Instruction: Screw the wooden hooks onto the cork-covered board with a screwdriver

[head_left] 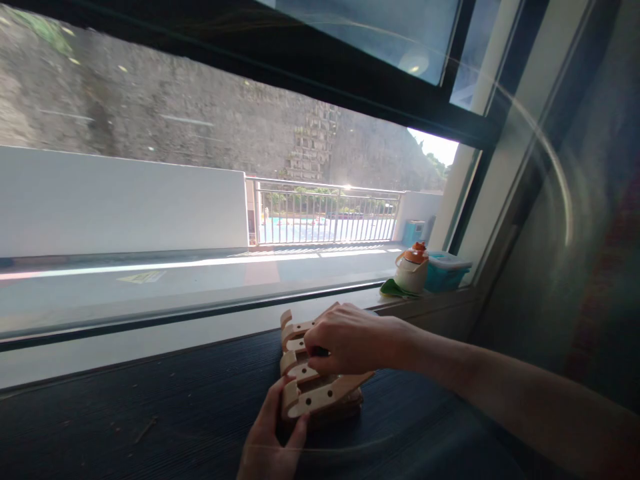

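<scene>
Several pale wooden pieces (319,395) with curled ends and dark round holes lie side by side on the dark surface. They look like parts of one wooden rack or toy, but I cannot tell which. At the near left corner, my left hand (273,433) grips the curled end of the nearest piece between thumb and fingers. My right hand (350,337) comes in from the right and is closed over the middle and far pieces. Its fingers are bent inward, and whatever they hold is hidden beneath them.
The dark ribbed tabletop (200,400) meets a pale window sill (150,353). On the sill at the right stand a white bottle with an orange lid (413,270), a green leaf-shaped item (393,289) and a teal box (447,272). Beyond the window are a railing (330,213) and a wall.
</scene>
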{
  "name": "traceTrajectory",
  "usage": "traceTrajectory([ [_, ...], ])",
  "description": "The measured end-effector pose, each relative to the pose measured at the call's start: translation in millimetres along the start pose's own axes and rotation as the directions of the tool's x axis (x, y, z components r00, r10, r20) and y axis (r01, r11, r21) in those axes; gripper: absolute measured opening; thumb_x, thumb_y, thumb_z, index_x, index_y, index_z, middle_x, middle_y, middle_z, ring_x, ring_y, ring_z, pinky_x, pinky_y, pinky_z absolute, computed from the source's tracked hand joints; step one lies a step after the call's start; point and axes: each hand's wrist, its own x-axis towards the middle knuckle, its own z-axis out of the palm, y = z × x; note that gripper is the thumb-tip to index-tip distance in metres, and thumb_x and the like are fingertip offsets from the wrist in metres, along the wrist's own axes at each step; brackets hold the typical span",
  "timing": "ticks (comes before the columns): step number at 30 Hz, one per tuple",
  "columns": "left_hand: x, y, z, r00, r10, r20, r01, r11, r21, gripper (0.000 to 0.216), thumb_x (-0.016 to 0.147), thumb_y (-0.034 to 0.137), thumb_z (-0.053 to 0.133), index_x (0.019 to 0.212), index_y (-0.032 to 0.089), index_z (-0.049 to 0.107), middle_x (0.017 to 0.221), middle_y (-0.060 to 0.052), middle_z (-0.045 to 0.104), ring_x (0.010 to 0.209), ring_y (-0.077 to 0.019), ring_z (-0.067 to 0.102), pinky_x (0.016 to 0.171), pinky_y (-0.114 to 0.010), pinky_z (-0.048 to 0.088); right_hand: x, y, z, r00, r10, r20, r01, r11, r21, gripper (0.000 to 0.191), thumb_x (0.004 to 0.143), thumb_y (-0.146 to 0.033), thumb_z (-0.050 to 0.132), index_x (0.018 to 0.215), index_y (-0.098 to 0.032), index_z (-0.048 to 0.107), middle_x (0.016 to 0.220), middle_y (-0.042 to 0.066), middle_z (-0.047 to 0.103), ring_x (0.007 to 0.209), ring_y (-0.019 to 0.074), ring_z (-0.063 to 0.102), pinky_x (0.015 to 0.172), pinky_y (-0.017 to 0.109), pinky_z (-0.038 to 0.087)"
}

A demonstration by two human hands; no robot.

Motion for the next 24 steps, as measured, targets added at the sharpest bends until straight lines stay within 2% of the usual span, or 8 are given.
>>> traceTrajectory([
  [5,-1.5,5.1,-1.3,1.0,-0.014,0.018,0.014,1.0,0.024,0.047,0.072,0.037,0.059,0.115,0.023,0.052,0.116,-0.005,0.065,0.106,-0.0214,0.061,0.094,-0.033,0.048,0.6,0.5,9.9,0.996,-0.086,-0.021,0.087,0.993,0.075,0.024,0.084,-0.034,0.048,0.077,-0.017,0.064,0.072,0.002,0.063,0.065,0.0131,0.056,0.056,0.025,0.031],
  [16,-2.1,6.8,-2.5,0.999,0.01,0.046,-0.014,0.995,0.103,0.045,0.077,0.039,0.055,0.118,0.021,0.048,0.117,-0.007,0.064,0.106,-0.0202,0.061,0.094,-0.032,0.048,4.5,5.5,25.8,0.987,-0.144,-0.075,0.153,0.979,0.135,0.02,0.083,-0.033,0.052,0.078,-0.019,0.065,0.069,0.0,0.062,0.063,0.0117,0.054,0.053,0.024,0.028],
  [24,-1.0,14.1,-1.8,1.0,-0.027,-0.011,0.027,1.0,0.013,0.046,0.07,0.038,0.061,0.113,0.022,0.054,0.112,-0.004,0.067,0.102,-0.0218,0.064,0.09,-0.032,0.05,9.8,5.0,17.2,0.989,-0.144,0.032,0.14,0.984,0.107,0.025,0.085,-0.035,0.05,0.081,-0.016,0.065,0.078,0.003,0.065,0.07,0.0131,0.057,0.058,0.024,0.034],
])
